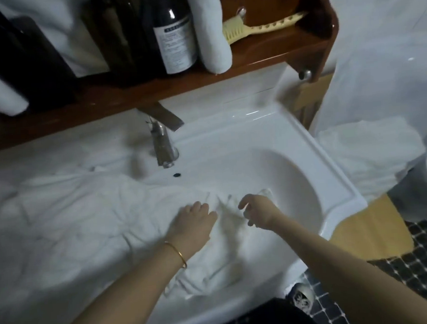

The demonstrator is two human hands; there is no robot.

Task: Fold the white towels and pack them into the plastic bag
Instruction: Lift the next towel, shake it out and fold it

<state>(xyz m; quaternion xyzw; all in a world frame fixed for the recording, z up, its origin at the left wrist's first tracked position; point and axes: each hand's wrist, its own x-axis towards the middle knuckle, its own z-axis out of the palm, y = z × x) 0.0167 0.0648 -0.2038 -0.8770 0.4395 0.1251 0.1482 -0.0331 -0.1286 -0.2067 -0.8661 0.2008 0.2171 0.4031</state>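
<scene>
A large rumpled white towel (72,222) covers the left half of the washbasin counter and spills into the basin (292,181). My left hand (192,220), with a gold bangle on the wrist, rests palm down on the towel's right edge, fingers curled at the tips. My right hand (257,210) hovers over the basin with fingers loosely curled beside a small bunched towel corner (266,193); whether it touches the cloth I cannot tell. A plastic bag (378,74) hangs at the right, above another heap of white fabric (366,156).
A chrome tap (163,147) stands behind the basin. The wooden shelf (263,54) above carries dark bottles (173,33), a rolled white towel (211,33) and a yellow comb (253,27). Dark mosaic floor tiles (421,261) lie at lower right.
</scene>
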